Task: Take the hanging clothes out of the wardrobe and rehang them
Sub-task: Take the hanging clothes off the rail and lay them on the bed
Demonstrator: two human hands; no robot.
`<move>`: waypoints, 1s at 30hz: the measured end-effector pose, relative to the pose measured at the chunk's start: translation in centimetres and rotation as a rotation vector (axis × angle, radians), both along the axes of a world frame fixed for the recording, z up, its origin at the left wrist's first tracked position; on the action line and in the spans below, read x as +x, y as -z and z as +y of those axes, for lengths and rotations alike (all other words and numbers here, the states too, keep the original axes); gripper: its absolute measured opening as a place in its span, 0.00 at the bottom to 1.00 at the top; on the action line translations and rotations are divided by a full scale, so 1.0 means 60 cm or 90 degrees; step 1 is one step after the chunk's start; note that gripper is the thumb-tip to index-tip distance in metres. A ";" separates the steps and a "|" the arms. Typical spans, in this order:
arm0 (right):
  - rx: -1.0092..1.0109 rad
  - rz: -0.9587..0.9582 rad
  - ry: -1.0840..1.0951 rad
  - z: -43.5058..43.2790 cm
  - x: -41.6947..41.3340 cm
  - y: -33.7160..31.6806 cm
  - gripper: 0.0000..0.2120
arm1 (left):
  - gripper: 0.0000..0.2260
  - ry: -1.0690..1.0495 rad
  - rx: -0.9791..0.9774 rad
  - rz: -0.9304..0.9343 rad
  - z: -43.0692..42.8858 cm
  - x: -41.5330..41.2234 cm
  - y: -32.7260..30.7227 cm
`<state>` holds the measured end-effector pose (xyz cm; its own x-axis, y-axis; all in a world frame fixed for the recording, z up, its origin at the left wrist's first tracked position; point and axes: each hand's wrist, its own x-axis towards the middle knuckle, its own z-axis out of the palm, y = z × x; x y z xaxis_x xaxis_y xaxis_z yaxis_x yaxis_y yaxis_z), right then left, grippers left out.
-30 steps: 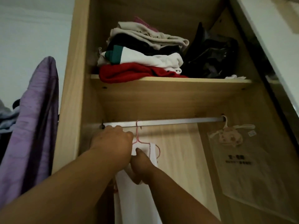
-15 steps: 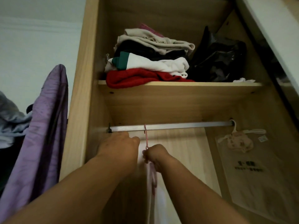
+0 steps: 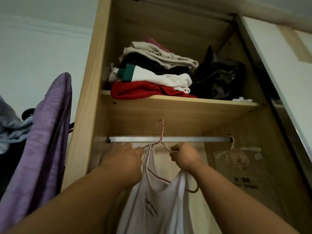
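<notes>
Looking up into a light wooden wardrobe [image 3: 87, 115], with both arms raised just under the metal rail [image 3: 194, 139]. Left hand [image 3: 125, 157] clenched on the left arm of a pink wire hanger [image 3: 161, 132], fingers [image 3: 137, 150] curled in toward the wire. Right hand [image 3: 184, 157] pinching the hanger's right arm between thumb and fingers. Hook of the hanger standing above the rail, not resting on it, with the neck crossing the bar. On the hanger, a white tank top [image 3: 158, 208] with small dark print on the chest: one strap beside the left hand, the other side draped beneath the right wrist, the body hanging between the forearms. At the right end of the rail, a small pale hanger with a patterned pouch [image 3: 236, 157], in front of a clear printed plastic bag [image 3: 244, 181] by the side wall. Above, on the shelf [image 3: 211, 102], a stack of folded clothes [image 3: 152, 73], red at the bottom and beige on top, touching a crumpled black plastic bag [image 3: 219, 78] on its right. Outside the wardrobe to the left, a hanging purple garment [image 3: 45, 132], with pale blue cloth [image 3: 10, 127] behind it. At far right, a white sliding door [image 3: 278, 73].
</notes>
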<state>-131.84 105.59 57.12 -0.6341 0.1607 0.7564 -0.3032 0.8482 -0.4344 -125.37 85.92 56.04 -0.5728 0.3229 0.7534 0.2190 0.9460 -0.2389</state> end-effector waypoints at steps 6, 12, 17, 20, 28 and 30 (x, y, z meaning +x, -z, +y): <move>0.036 0.016 -0.049 0.079 0.108 0.056 0.10 | 0.23 0.031 -0.021 -0.012 -0.005 -0.017 0.000; 0.050 -0.033 -0.059 0.178 0.265 0.138 0.07 | 0.33 0.109 -0.123 -0.122 0.037 -0.030 0.049; 0.012 -0.062 -0.015 0.262 0.408 0.208 0.08 | 0.31 0.328 -0.039 -0.248 0.173 -0.009 0.151; -0.002 -0.085 0.023 0.311 0.504 0.248 0.13 | 0.23 0.464 0.096 -0.312 0.267 0.021 0.224; -0.117 -0.234 0.223 0.429 0.730 0.362 0.11 | 0.07 0.777 0.177 -0.528 0.466 0.156 0.371; -0.126 -0.266 0.296 0.458 0.794 0.393 0.11 | 0.08 0.830 0.162 -0.562 0.518 0.187 0.405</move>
<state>-84.18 133.05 33.55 -0.6991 0.5999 0.3891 0.3047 0.7422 -0.5969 -114.18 117.01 31.74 -0.2848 0.8421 0.4579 0.8519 0.0033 0.5237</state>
